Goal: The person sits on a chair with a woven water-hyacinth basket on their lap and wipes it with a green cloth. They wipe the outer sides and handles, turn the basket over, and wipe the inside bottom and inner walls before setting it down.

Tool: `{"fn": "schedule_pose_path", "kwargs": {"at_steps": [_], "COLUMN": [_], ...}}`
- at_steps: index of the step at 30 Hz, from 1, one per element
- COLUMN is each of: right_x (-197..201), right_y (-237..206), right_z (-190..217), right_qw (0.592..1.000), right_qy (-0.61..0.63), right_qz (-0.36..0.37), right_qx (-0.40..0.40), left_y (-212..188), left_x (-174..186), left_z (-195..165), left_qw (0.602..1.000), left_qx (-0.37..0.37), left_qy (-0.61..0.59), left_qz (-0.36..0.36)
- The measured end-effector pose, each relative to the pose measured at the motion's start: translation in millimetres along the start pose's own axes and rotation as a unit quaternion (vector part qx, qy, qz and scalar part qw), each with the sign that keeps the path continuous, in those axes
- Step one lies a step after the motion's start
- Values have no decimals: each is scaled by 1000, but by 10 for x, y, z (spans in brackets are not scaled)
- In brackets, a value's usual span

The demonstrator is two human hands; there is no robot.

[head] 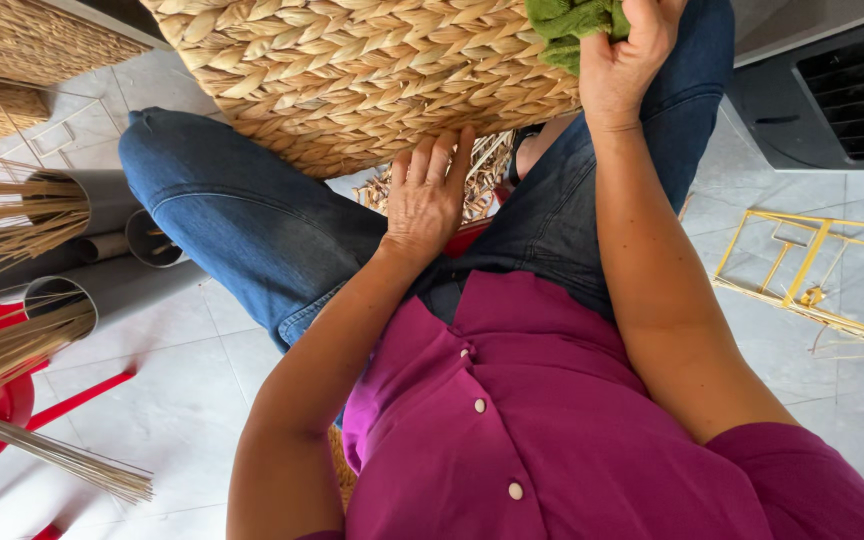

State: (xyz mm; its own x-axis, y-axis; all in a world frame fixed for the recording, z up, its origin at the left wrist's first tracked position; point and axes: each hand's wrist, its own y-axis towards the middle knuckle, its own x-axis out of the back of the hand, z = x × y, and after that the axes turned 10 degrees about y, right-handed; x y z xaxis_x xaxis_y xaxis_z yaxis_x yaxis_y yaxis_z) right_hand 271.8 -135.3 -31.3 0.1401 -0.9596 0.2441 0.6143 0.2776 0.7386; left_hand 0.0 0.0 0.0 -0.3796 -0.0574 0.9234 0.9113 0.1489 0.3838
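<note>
Big woven basket sits up on the lap in blue jeans, filling the top of the view. Left hand is flat under its lower edge, fingers spread and loosely extended, touching the weave, gripping nothing. Right hand is bunched around a green cloth, pressing it on the basket's right side. Grey tubes stuffed with reeds lie left on the floor, yellow wire frame right.

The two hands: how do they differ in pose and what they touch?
The left hand lies flat, fingers spread, against the woven basket's lower side and holds nothing; the right hand is higher, at the basket's upper side, closed around a green cloth. Both are bare and meet the same basket.
</note>
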Motion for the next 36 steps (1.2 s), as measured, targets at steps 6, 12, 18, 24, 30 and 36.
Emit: {"fn": "schedule_pose_path", "kwargs": {"at_steps": [6, 12, 18, 24, 30, 36], "right_x": [-7, -40, -54, 34, 132, 166], "right_y": [51, 172, 299, 244, 188, 193], "right_z": [139, 301, 478, 476, 226, 199], "right_qw": [1000, 999, 997, 993, 884, 859], "right_qy": [-14, 27, 54, 113, 408, 455], "right_qz": [11, 8, 18, -11, -115, -121], "right_qx": [1, 19, 46, -31, -197, -201], "left_y": [74, 154, 298, 363, 416, 508], "left_x": [80, 111, 98, 38, 20, 44], "left_z": [-4, -13, -59, -109, -88, -3], "left_qw": [999, 999, 998, 997, 998, 999], "left_qx": [-23, 4, 52, 74, 51, 25], "left_qy": [24, -29, -25, -23, 17, 38], "left_qz": [-4, -14, -19, -13, -17, -2]}}
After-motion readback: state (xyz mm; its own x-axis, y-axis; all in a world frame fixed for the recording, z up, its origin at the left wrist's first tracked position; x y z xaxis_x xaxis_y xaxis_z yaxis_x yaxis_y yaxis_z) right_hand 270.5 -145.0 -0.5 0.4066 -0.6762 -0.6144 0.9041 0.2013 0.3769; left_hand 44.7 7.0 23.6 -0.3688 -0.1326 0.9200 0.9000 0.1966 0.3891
